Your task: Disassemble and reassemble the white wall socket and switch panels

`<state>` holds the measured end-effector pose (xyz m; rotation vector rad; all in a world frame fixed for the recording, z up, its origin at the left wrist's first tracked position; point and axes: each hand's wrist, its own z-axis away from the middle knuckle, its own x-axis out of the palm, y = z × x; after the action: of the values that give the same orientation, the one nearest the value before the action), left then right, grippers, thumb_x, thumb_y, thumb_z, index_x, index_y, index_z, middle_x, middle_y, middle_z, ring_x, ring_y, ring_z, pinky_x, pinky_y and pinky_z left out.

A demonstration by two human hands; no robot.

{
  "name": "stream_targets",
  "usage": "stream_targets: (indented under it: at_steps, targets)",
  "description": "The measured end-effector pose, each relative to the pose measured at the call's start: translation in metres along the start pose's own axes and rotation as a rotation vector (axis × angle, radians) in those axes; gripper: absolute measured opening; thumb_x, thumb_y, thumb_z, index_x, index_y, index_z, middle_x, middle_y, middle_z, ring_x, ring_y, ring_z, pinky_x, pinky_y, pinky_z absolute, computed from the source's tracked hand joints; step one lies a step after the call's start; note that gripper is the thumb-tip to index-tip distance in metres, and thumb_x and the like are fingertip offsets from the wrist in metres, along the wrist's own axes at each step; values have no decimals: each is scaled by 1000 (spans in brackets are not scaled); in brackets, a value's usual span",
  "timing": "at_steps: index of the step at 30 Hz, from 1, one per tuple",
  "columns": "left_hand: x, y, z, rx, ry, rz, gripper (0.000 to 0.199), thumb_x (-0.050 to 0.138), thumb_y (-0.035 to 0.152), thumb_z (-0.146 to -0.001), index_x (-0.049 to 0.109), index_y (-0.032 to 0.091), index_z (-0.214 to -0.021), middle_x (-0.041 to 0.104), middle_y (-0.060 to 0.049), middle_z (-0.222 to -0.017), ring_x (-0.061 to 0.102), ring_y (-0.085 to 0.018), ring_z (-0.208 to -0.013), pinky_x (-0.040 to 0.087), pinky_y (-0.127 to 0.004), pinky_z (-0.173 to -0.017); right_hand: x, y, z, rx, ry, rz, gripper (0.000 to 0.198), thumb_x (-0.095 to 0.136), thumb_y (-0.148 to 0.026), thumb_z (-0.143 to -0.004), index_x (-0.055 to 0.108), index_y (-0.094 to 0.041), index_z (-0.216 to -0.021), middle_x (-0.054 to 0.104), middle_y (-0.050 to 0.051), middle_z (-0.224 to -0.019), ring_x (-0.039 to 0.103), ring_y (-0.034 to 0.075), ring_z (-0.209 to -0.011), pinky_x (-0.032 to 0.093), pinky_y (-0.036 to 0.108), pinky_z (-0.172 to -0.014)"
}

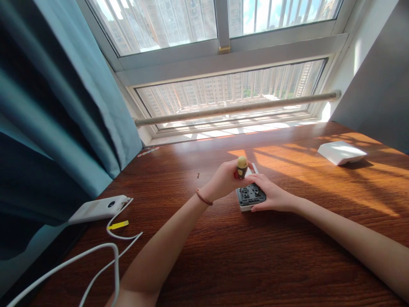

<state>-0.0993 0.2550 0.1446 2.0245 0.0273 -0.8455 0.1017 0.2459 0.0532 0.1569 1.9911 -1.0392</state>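
My left hand (225,179) is closed around a screwdriver (242,166) with a yellow-capped dark handle, held upright. Its tip is hidden behind the fingers, above a small device (251,197) with a black inner face and a white casing. My right hand (275,195) grips the device along its right side, thumb at the near edge and fingers reaching over the far part. The device lies on the wooden table. Left of my left hand, a small screw-like piece (198,175) rests on the wood.
A white cover-like piece (341,152) lies at the right back. At the left are a white power strip (99,209), its looping white cable (116,260) and a yellow tag (119,224). A blue curtain (96,106) hangs on the left, and a window with a rail (236,110) stands behind the table (204,256).
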Motion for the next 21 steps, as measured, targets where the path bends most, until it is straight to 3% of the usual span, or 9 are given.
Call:
stream_targets:
  at_steps: [4, 8, 14, 17, 21]
  targets:
    - [3, -6, -3, -121, 21, 248, 24, 68, 35, -67, 65, 11, -70, 60, -4, -73, 51, -12, -66, 40, -23, -59, -1, -1, 0, 8, -3, 17, 89, 73, -51, -58, 33, -22, -132, 38, 12, -130, 33, 30, -122, 30, 46, -102]
    - [2, -5, -2, -314, 15, 393, 27, 71, 36, -64, 63, 10, -66, 55, 0, -57, 45, -8, -53, 35, -21, -51, -1, -3, 0, 18, -3, 10, 87, 73, -50, -59, 34, -22, -131, 39, 12, -129, 34, 30, -121, 31, 46, -101]
    - [-9, -1, -1, -309, -184, 564, 33, 68, 34, -68, 65, 10, -89, 58, -2, -71, 48, -8, -62, 38, -22, -58, -2, -4, 1, 39, -18, 13, 89, 73, -50, -58, 32, -23, -132, 37, 12, -131, 31, 30, -123, 29, 47, -102]
    - [-13, -4, -1, -271, -231, 512, 31, 64, 35, -72, 65, 9, -89, 57, -2, -67, 50, -9, -61, 41, -24, -60, -2, -4, 1, 42, -20, 10, 89, 73, -50, -58, 32, -23, -133, 37, 11, -131, 32, 30, -123, 29, 47, -102]
    - [-4, -13, -3, -193, 12, 254, 26, 70, 32, -64, 62, 11, -77, 54, 0, -67, 46, -8, -58, 37, -21, -54, -2, -3, 1, 39, -15, -11, 89, 73, -50, -58, 32, -24, -133, 37, 11, -131, 32, 30, -122, 29, 48, -102]
